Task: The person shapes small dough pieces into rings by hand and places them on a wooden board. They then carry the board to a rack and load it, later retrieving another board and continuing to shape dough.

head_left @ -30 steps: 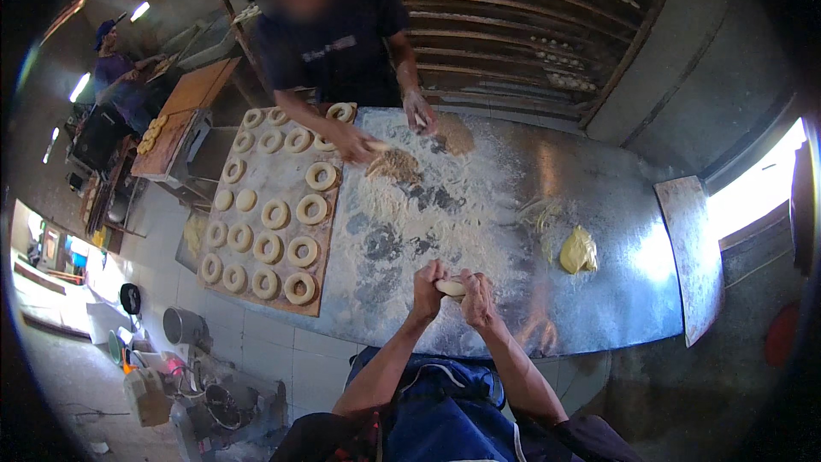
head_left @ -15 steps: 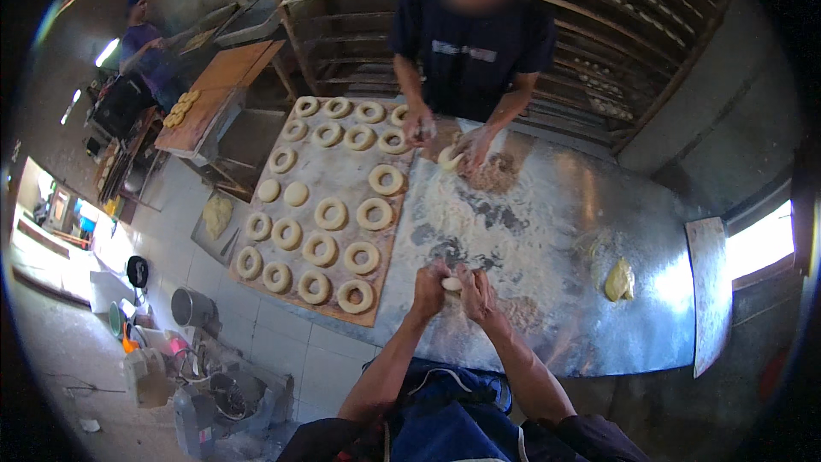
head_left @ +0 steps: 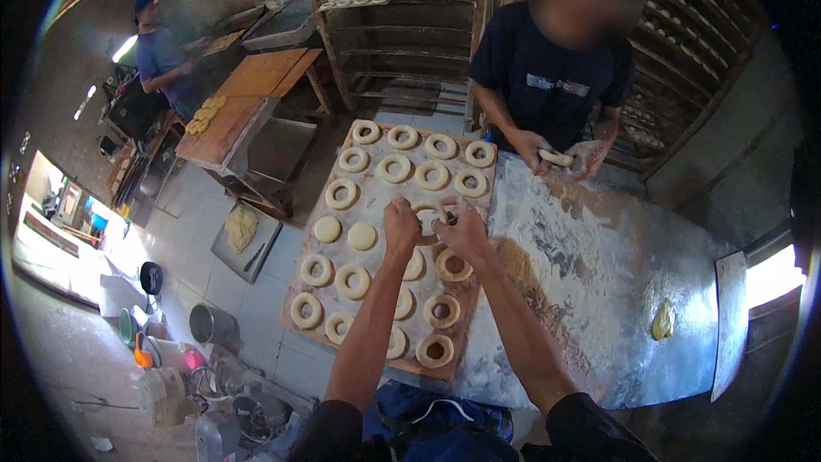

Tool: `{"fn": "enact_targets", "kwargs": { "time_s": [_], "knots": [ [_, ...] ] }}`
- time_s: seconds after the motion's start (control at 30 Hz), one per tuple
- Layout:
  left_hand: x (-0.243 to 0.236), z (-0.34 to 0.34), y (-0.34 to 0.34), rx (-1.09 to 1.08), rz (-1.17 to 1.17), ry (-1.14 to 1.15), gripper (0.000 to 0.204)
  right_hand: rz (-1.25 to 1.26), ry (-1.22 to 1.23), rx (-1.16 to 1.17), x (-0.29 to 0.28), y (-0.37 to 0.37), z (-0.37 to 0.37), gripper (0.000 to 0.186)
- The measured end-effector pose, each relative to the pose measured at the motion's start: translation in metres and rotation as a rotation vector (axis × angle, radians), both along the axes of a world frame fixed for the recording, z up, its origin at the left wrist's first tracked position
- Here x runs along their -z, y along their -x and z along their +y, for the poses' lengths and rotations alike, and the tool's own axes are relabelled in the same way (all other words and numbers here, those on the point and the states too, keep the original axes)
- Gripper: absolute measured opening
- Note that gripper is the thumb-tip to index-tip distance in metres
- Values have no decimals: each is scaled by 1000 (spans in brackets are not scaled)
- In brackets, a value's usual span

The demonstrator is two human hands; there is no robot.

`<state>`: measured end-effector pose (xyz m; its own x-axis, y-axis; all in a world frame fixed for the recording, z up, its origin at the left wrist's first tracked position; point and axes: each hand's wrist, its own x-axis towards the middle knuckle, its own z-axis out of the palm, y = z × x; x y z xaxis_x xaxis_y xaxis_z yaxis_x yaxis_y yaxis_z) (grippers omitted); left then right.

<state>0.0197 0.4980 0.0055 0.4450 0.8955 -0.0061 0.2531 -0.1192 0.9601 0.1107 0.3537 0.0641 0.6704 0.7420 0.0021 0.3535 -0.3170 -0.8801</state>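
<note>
A dough ring [head_left: 428, 207] is held over the wooden board [head_left: 374, 208]

You have the ring between your left hand [head_left: 400, 227] and your right hand [head_left: 464, 231], near the middle of the board. The grip of the left one is closed on the ring's left side, and the grip of the right one is closed on its right side. Whether the ring touches the board, I cannot tell, because your hands hide a part of it.

Around it, other rings [head_left: 394, 168] lie in rows, some of them partly behind your forearms [head_left: 369, 334]. To the left of your left hand there are two flat dough rounds [head_left: 363, 235], near each other but apart.

The board lies at the left end of the floured metal desk [head_left: 616, 351]. Toward the desk's right end, you have a yellowish dough lump [head_left: 664, 322]. Across from you, a co-worker [head_left: 556, 68] in a dark shirt holds one more ring [head_left: 556, 157] with both hands.

On the floor at your left, a tray [head_left: 264, 235] carries a pale dough mass [head_left: 241, 229] and a knife-like tool [head_left: 254, 257].
</note>
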Motion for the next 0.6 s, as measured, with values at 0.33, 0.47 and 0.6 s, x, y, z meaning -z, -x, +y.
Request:
{"fn": "enact_targets", "kwargs": {
  "time_s": [0.33, 0.47, 0.6],
  "knots": [
    [59, 63, 1, 361, 266, -685, 27, -288, 378, -97, 43, 22, 18, 70],
    [44, 53, 12, 196, 210, -579, 27, -307, 371, -72, 47, 29, 48, 61],
    [39, 86, 78, -82, 380, -479, 43, -365, 188, -148, 66, 62, 92, 47]
  ]
}}
